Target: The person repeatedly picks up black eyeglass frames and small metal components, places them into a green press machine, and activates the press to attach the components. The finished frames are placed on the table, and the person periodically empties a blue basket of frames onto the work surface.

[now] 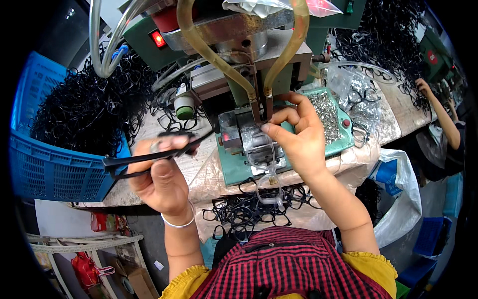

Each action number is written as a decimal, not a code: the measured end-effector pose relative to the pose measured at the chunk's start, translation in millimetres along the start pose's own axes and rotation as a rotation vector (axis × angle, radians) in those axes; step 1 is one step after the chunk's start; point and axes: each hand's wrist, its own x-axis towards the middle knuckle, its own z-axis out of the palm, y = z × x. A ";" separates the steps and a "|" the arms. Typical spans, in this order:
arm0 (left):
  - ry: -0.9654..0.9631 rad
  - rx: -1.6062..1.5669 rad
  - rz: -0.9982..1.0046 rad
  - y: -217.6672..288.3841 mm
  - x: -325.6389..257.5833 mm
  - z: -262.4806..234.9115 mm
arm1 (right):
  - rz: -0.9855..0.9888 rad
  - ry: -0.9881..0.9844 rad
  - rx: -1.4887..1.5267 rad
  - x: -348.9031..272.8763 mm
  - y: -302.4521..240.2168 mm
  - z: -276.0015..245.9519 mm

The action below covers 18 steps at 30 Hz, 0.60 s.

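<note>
My left hand [162, 182] is closed round a black eyeglass frame [132, 160], left of the machine. Its long dark arms lie along the fingers, partly blurred. My right hand [298, 137] pinches with thumb and forefinger beside the two upright metal tips of the bench machine [261, 107]. Whatever sits between those fingers is too small to make out. Under the tips is a metal fixture [251, 134] on a green base [234, 174]. Right of my right hand, small silvery metal pieces [326, 114] are heaped on the green surface.
A blue crate [59, 172] at left overflows with black frames [82, 107]. More frames [249, 209] lie on the cloth before me. Yellowish hoses [219, 60] hang over the machine. A green-capped bottle [184, 107] stands left of it. Another person's hand [423, 88] is at far right.
</note>
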 end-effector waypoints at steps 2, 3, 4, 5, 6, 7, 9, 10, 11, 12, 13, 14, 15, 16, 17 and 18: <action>-0.087 0.316 0.092 -8.6 20.2 5.3 | 0.007 0.002 -0.025 -1.8 -4.9 4.5; 0.044 0.142 -0.048 -6.6 23.0 14.2 | 0.078 0.018 0.110 -6.4 -11.2 7.3; 0.068 0.190 -0.008 -10.5 21.2 6.8 | 0.029 -0.031 0.005 -11.4 -14.5 5.3; 0.032 0.130 0.042 -12.6 13.5 10.9 | -0.020 -0.080 -0.100 -16.1 -18.1 1.2; -0.003 0.069 0.092 -11.5 6.6 17.8 | -0.068 -0.129 -0.205 -18.9 -21.1 -3.7; -0.132 0.331 0.070 -8.8 -3.1 15.8 | -0.066 -0.188 -0.159 -18.2 -25.2 -11.3; -0.420 0.492 0.046 -6.6 -20.3 15.8 | -0.146 -0.140 -0.428 -3.6 -12.7 -35.0; -0.513 0.444 0.004 -7.9 -29.5 18.6 | -0.281 -0.096 -0.733 4.2 4.2 -54.5; -0.532 0.380 0.101 -17.3 -33.0 24.6 | -0.282 -0.005 -0.989 4.8 21.8 -73.1; -0.568 0.426 0.151 -17.6 -32.2 33.0 | -0.273 0.101 -1.242 5.2 36.8 -92.4; -0.614 0.466 0.175 -20.8 -32.3 34.8 | -0.270 0.164 -1.293 3.7 46.3 -107.2; -0.666 0.506 0.191 -22.3 -34.1 36.2 | -0.258 0.225 -1.340 -0.7 55.5 -120.0; -0.655 0.494 0.163 -22.5 -37.0 35.8 | -0.297 0.216 -1.297 -1.8 65.3 -131.1; -0.642 0.483 0.148 -23.3 -36.7 35.7 | -0.305 0.225 -1.243 -1.5 67.1 -132.0; -0.628 0.473 0.133 -23.7 -36.0 35.8 | -0.314 0.232 -1.190 -2.0 68.3 -130.3; -0.629 0.476 0.130 -23.9 -34.6 36.7 | -0.324 0.238 -1.136 -1.1 67.7 -127.3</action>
